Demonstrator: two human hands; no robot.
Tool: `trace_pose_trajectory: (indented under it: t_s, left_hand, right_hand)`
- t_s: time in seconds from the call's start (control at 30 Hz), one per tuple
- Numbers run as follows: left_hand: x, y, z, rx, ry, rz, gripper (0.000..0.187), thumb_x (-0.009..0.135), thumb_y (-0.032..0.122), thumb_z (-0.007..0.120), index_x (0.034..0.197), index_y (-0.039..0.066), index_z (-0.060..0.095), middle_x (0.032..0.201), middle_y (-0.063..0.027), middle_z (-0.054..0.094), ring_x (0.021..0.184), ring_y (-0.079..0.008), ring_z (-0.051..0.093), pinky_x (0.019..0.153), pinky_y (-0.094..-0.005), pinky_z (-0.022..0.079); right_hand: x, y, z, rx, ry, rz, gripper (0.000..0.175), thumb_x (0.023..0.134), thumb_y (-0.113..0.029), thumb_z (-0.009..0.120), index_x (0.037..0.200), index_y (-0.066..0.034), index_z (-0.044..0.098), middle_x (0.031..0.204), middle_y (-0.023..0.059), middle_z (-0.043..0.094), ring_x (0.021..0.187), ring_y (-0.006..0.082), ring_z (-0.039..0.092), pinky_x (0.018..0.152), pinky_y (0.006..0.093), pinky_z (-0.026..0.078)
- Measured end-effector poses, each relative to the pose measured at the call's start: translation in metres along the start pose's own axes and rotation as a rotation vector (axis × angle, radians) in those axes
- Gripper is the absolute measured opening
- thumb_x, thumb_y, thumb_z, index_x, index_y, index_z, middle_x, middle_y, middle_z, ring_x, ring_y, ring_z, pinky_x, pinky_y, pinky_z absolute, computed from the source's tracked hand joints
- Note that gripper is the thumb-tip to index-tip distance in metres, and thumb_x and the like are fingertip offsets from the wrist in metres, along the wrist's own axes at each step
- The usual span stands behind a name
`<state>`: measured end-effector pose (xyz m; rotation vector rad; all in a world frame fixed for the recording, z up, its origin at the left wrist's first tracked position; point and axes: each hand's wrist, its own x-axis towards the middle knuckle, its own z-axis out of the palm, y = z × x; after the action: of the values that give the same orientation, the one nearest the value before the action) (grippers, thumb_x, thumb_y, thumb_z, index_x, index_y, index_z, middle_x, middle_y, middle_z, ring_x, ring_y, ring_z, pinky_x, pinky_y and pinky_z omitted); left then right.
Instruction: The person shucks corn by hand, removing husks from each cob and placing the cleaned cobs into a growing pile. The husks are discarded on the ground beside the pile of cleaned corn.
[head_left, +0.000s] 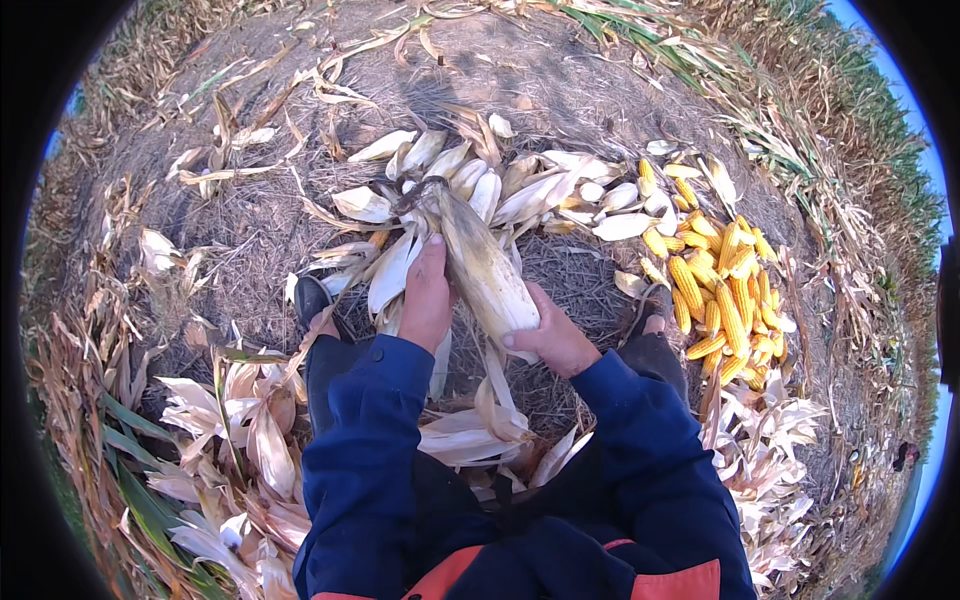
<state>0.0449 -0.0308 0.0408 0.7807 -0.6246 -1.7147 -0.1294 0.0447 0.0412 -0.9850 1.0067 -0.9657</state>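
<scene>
Both of my hands are on one ear of corn in its dry, pale husk (484, 262), held tilted above the ground between my feet. My left hand (427, 292) grips it near the upper end, where dark, withered silk shows. At the lower, blunt end, my right hand (551, 330) holds it with the thumb on top. The kernels of this ear are hidden by the husk. Just beyond it lies a loose row of unhusked ears (465, 176). A heap of bare yellow corn cobs (731, 292) sits to the right, past my right shoe (649, 304).
Stripped husks are piled at the left (225, 442) and at the lower right (772, 465). More loose husks (472, 435) lie between my legs. Straw-strewn soil (502, 67) stretches ahead, with cut corn stalks (750, 112) along the right and standing plants beyond.
</scene>
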Motion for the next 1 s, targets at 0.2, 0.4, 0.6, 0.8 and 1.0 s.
trace_pose_trajectory:
  t_s: [0.2, 0.4, 0.6, 0.8, 1.0]
  left_hand:
    - [-0.002, -0.037, 0.011, 0.146, 0.307, 0.177, 0.026, 0.097, 0.017, 0.039, 0.095, -0.001, 0.058, 0.087, -0.0065, 0.062, 0.077, -0.0142, 0.055, 0.075, -0.0282, 0.044]
    - [-0.006, -0.030, 0.025, -0.197, 0.578, 0.200, 0.023, 0.091, 0.021, 0.039, 0.073, 0.010, 0.048, 0.068, -0.0011, 0.047, 0.061, -0.0120, 0.042, 0.056, -0.0263, 0.033]
    - [-0.019, -0.026, 0.049, 0.198, 0.167, 0.320, 0.035, 0.095, 0.023, 0.037, 0.063, 0.009, 0.041, 0.058, 0.0003, 0.040, 0.055, -0.0109, 0.036, 0.053, -0.0262, 0.028]
    - [-0.091, -0.022, 0.058, 0.671, -0.465, 0.380, 0.044, 0.096, 0.023, 0.043, 0.057, 0.004, 0.041, 0.054, -0.0014, 0.038, 0.052, -0.0104, 0.038, 0.050, -0.0306, 0.031]
    - [-0.089, -0.048, 0.038, 0.688, -0.384, -0.267, 0.017, 0.091, 0.020, 0.058, 0.091, 0.003, 0.054, 0.072, -0.0038, 0.055, 0.065, -0.0106, 0.051, 0.060, -0.0327, 0.044]
  right_hand:
    - [-0.011, 0.023, 0.014, 0.165, 0.073, 0.041, 0.073, 0.075, -0.011, 0.074, 0.135, 0.0020, 0.036, 0.121, 0.0125, 0.053, 0.111, 0.0189, 0.052, 0.095, 0.0324, 0.043]
    - [-0.016, 0.022, 0.034, 0.790, -0.057, 0.220, 0.058, 0.087, -0.016, 0.058, 0.139, -0.0055, 0.034, 0.124, 0.0115, 0.053, 0.107, 0.0242, 0.058, 0.091, 0.0376, 0.048]
    - [-0.005, 0.009, 0.012, 0.547, 0.200, 0.060, 0.039, 0.090, -0.018, 0.056, 0.124, 0.0023, 0.049, 0.108, 0.0133, 0.061, 0.093, 0.0214, 0.063, 0.084, 0.0346, 0.050]
    - [-0.002, -0.021, -0.025, 0.321, 0.294, -0.046, 0.040, 0.094, -0.032, 0.053, 0.111, 0.0040, 0.059, 0.094, 0.0117, 0.066, 0.077, 0.0168, 0.064, 0.068, 0.0294, 0.051]
    - [-0.005, -0.026, -0.036, 0.372, 0.306, -0.178, 0.044, 0.093, -0.025, 0.057, 0.127, 0.0015, 0.050, 0.111, 0.0094, 0.062, 0.095, 0.0160, 0.061, 0.080, 0.0279, 0.049]
